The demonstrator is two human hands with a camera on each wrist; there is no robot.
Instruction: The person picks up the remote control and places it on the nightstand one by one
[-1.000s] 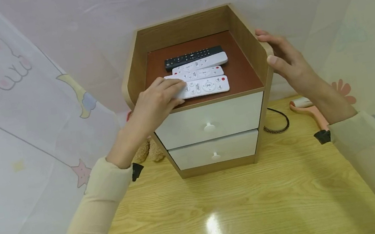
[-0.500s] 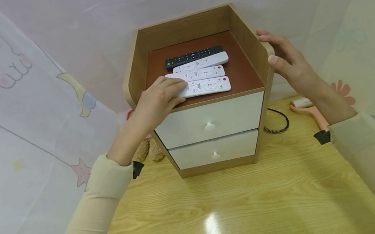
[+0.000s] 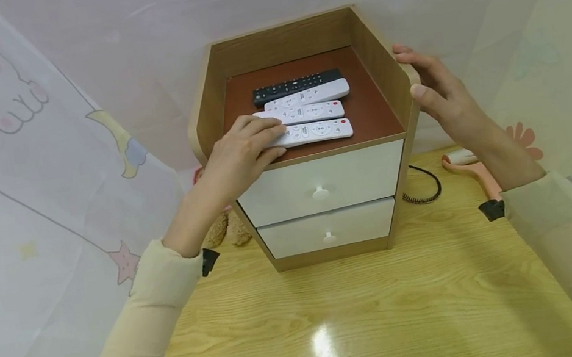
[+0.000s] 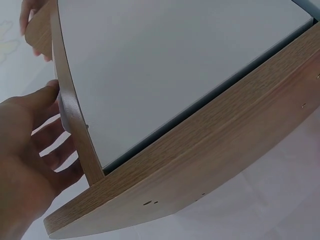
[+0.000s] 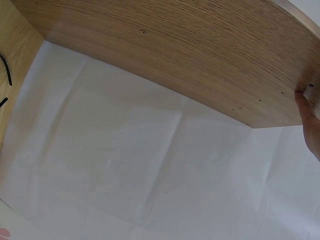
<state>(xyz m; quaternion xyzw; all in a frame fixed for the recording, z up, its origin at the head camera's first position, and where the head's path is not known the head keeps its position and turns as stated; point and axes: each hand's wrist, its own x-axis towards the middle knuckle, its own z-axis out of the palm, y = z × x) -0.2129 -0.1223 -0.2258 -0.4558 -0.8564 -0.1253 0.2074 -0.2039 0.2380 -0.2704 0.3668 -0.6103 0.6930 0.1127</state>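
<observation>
A small wooden cabinet (image 3: 386, 86) with two white drawers (image 3: 319, 179) stands on a wooden table. On its red-brown top lie a black remote (image 3: 297, 86) at the back and three white remotes in front of it. My left hand (image 3: 264, 141) rests on the left ends of the front white remote (image 3: 320, 131) and the middle one (image 3: 312, 112), fingers laid over them, thumb at the front edge. In the left wrist view this hand (image 4: 25, 150) reaches past the cabinet's wooden edge (image 4: 200, 165). My right hand (image 3: 424, 81) lies flat against the right outer wall, a fingertip (image 5: 310, 120) on the wood.
A pink handled object (image 3: 476, 171) and a black coiled cord (image 3: 426, 188) lie on the table (image 3: 367, 314) right of the cabinet. A brown plush toy (image 3: 224, 231) sits at its left foot. Sheer printed curtains hang close on the left, right and behind.
The front white remote has slid slightly right and back under my left fingers, squaring up with the others. The right hand stays on the wall.
</observation>
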